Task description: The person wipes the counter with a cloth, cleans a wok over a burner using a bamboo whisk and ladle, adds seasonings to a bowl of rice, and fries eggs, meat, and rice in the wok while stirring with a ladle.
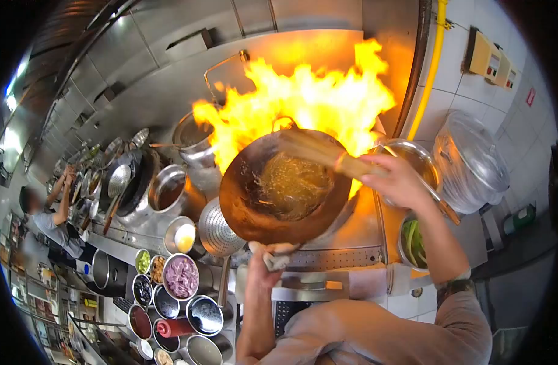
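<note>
A wok (pixel 248 216) sits at centre, mouth up and tipped toward the wearer, bubbling brown liquid (pixel 294 185) inside; its long axis runs from a loop handle at 12 o'clock to its near edge at 6. The left hand (pixel 262 272) has its fingers closed on a cloth (pixel 277 261) at that edge. The right hand (pixel 400 182), at 3 o'clock, clenches a brush (pixel 330 157), blurred, its long axis pointing to about 10 o'clock over the wok; whether its tip touches the liquid I cannot tell. Tall flames (pixel 297 91) rise behind, from 11 to 1 o'clock. The stove (pixel 346 243) is steel, as is the wall (pixel 169 79) beyond; white tiles (pixel 443 112) and a yellow pipe (pixel 434 67) stand at 2 o'clock. Near 9 o'clock, far off, another person (pixel 53 225) raises both arms by some pans. Counted: one wok, one brush, one cloth; two strainers (pixel 217 226), the nearer at 8 o'clock; one red bottle (pixel 172 328) at 7; one bowl of purple pieces (pixel 181 277) between 7 and 8; one bowl of greens (pixel 414 240) at 4.
</note>
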Tool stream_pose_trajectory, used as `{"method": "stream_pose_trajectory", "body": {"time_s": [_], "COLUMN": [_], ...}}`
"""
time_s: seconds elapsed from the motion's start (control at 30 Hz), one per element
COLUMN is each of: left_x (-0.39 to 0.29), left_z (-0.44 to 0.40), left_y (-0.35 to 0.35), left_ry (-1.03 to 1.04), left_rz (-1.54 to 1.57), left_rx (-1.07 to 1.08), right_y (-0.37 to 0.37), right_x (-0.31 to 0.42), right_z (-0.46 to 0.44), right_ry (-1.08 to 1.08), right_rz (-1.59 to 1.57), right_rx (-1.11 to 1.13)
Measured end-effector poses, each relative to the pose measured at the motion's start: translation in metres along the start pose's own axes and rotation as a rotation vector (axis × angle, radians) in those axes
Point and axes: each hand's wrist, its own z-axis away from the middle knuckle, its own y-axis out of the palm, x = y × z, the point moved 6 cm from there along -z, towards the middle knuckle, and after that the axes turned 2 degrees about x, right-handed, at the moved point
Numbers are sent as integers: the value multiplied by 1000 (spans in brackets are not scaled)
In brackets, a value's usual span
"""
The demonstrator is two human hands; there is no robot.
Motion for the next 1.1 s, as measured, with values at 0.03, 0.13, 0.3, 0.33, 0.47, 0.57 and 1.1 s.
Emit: {"method": "stream_pose_trajectory", "body": {"time_s": [0.03,0.13,0.3,0.33,0.47,0.57,1.1], "left_x": [-7,-45,-102,-117,-168,-204,-418], "left_z": [-7,-7,-28,-30,-48,-83,-268], "left_y": [-15,9,3,7,-1,-18,23], "left_ry": [-35,2,102,149,289,357,836], "left_rz": [38,39,-29,-92,-251,-230,-491], "left_rx": [4,-59,-85,-47,-109,-104,-622], "right_y": [-9,-25,-4,7,59,100,135], "right_x": [-8,-9,-35,-41,-73,-101,-115], "right_z": [12,57,134,146,186,210,262], "right_ry": [57,259,373,425,550,700,893], "right_rz": [-111,-384,-575,-605,-534,-373,-238], "right_rx": [-28,-99,-302,-309,-392,-367,-469]}}
